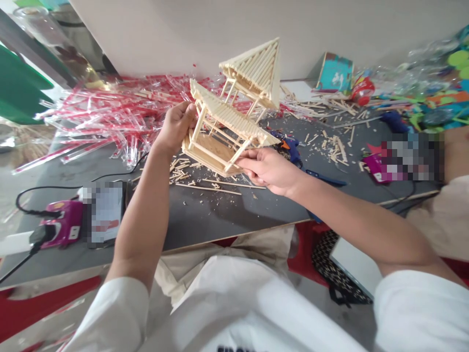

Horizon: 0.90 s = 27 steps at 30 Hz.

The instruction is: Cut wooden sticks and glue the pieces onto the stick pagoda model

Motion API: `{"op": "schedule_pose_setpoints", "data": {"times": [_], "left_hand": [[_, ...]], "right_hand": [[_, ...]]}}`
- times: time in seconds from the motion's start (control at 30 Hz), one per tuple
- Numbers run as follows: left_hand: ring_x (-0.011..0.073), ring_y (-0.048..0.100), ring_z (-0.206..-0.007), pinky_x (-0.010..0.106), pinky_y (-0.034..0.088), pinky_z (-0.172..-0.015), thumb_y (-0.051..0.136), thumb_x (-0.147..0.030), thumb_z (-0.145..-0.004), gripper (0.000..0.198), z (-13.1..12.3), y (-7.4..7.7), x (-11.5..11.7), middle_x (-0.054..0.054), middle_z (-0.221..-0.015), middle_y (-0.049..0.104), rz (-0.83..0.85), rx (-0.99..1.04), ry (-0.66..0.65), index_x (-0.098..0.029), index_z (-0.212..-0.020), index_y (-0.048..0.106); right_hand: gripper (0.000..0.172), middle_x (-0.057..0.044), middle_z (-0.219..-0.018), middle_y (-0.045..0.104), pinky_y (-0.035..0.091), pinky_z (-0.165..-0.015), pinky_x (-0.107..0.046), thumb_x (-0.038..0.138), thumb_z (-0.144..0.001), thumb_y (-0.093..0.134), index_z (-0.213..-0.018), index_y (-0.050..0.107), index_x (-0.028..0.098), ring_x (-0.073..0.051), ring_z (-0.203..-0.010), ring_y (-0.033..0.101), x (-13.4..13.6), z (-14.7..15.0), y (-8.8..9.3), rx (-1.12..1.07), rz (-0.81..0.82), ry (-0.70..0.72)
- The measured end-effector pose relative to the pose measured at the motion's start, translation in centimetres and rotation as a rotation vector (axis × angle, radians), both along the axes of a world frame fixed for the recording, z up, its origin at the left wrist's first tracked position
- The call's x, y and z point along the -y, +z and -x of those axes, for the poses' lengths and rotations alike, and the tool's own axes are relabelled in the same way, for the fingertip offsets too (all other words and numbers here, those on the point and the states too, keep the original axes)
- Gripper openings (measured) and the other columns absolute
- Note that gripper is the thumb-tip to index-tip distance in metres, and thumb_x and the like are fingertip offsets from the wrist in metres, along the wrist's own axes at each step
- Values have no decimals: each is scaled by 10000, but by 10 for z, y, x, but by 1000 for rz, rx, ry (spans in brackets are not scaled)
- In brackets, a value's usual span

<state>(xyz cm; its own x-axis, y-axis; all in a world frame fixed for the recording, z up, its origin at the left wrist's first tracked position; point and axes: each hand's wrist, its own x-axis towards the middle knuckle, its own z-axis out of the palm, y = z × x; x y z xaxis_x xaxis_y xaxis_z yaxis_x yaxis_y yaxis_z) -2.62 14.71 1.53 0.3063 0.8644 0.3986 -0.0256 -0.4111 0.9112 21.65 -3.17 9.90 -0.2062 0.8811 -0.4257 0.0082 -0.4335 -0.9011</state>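
Between my two hands, a model house (220,146) built of pale wooden sticks is held up above the table, tilted. It has open sides with posts, a slatted lower roof and a raised, peaked upper roof (256,68). My left hand (178,124) is closed on its left side, near the edge of the base. The fingers of my right hand (271,168) pinch the lower right corner of the base. Below the house, cut stick pieces (181,168) and a few longer sticks (208,188) lie on the dark tabletop (205,215).
Plastic-wrapped red-and-clear packets (120,117) are heaped at the back left. A purple power adapter (64,222) with cords and a phone (106,215) lie at left. Blue glue gun (291,146), blue-handled tool (324,178) and stick scraps (337,146) are to the right, near another person's arm (456,151).
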Motion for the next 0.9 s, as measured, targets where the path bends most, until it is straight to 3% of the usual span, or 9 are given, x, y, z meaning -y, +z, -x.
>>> {"op": "schedule_pose_setpoints", "data": {"times": [0.23, 0.53, 0.7, 0.9], "left_hand": [[77, 471, -514, 240, 360, -497, 661, -694, -960, 525, -4, 6, 7, -32, -647, 416, 22, 42, -15, -212, -819, 507], [95, 514, -513, 221, 400, -482, 689, -688, -938, 513, -4, 5, 8, -36, -647, 395, 35, 51, 3, -216, -817, 530], [120, 576, -556, 252, 464, -544, 677, -651, -966, 479, -4, 5, 8, -31, -659, 401, 52, 63, 13, -204, -848, 551], [91, 507, -501, 233, 430, -505, 679, -669, -956, 497, -5, 5, 8, -38, -638, 402, 41, 75, -1, -216, -814, 533]], "right_hand": [[261, 85, -424, 453, 203, -342, -165, 59, -1006, 578, -773, 595, 176, -28, -319, 294, 6, 6, -1, -2, -28, -96], [393, 81, -410, 421, 180, -336, -167, 56, -1024, 544, -650, 529, 175, -18, -316, 277, 6, 11, 7, 21, -38, -142], [388, 75, -424, 419, 177, -333, -168, 68, -1023, 552, -649, 534, 171, -19, -326, 276, 7, 12, 9, 57, -18, -132], [404, 76, -442, 411, 183, -335, -168, 89, -1015, 604, -631, 512, 175, -12, -340, 272, 7, 15, 11, 79, -19, -180]]}}
